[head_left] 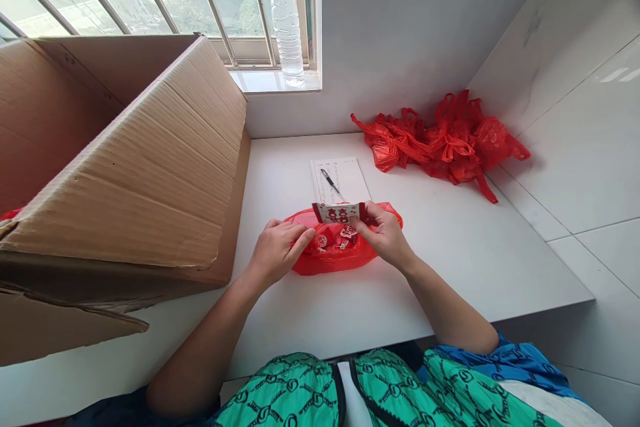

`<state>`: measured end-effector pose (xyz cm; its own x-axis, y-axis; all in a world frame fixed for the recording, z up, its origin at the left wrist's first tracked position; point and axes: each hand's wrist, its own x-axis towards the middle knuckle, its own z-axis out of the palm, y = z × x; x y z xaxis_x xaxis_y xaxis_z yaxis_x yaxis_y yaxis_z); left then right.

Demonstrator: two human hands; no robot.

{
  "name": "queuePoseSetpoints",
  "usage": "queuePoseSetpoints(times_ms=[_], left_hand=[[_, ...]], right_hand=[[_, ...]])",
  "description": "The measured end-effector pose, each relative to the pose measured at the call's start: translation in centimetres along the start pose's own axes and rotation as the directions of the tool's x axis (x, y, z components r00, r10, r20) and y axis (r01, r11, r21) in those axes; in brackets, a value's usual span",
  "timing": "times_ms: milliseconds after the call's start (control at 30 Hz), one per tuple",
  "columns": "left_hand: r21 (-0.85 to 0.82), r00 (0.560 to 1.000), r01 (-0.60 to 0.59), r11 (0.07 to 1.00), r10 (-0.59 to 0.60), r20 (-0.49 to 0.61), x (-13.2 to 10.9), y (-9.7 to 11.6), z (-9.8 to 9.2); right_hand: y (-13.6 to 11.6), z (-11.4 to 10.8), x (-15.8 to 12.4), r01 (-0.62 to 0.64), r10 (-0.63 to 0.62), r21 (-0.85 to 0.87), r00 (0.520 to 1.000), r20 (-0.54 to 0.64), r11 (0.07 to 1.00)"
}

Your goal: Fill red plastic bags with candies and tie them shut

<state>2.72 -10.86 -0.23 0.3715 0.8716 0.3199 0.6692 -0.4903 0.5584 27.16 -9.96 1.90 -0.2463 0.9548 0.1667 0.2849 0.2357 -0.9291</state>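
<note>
An open red plastic bag (333, 265) lies on the white table in front of me, with small printed packets (346, 237) inside it. Above the bag's right side, my right hand (385, 233) pinches a red and white printed packet (339, 213) between thumb and fingers. The left edge of the bag is under the fingers of my left hand (281, 247); they are bent around the rim, with the thumb pointing right.
Left stands a large open cardboard box (150, 167). Behind the bag are a paper sheet (350, 177) and a pen (330, 180). Red plastic bags (450, 140) lie piled at the back right of the table (450, 233). On the windowsill stands a water bottle (287, 30).
</note>
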Motion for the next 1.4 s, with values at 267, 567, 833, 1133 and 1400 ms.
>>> queuePoseSetpoints(times_ms=[267,567,833,1133,1400], left_hand=[[0.276,0.990,-0.140,0.951,0.132,0.049,-0.2,-1.0,0.3],[0.290,0.994,-0.090,0.953,0.069,0.083,-0.4,-1.0,-0.2],[0.297,0.991,-0.058,0.953,0.018,0.134,-0.5,-0.9,0.0],[0.338,0.995,-0.073,0.938,0.045,0.090,-0.4,-2.7,0.4],[0.345,0.993,-0.047,0.938,0.008,0.114,-0.2,-2.7,0.2]], right_hand=[[0.5,-0.5,0.3,0.075,-0.053,-0.179,0.991,0.120,0.981],[1.4,-1.9,0.5,0.181,-0.188,-0.594,0.981,0.050,0.784],[2.7,0.0,0.2,0.164,0.078,-0.870,0.971,0.225,0.466],[1.0,-0.8,0.6,0.144,-0.042,-0.882,0.989,0.140,0.448],[0.2,-1.8,0.7,0.177,-0.278,-0.513,0.952,-0.127,0.840]])
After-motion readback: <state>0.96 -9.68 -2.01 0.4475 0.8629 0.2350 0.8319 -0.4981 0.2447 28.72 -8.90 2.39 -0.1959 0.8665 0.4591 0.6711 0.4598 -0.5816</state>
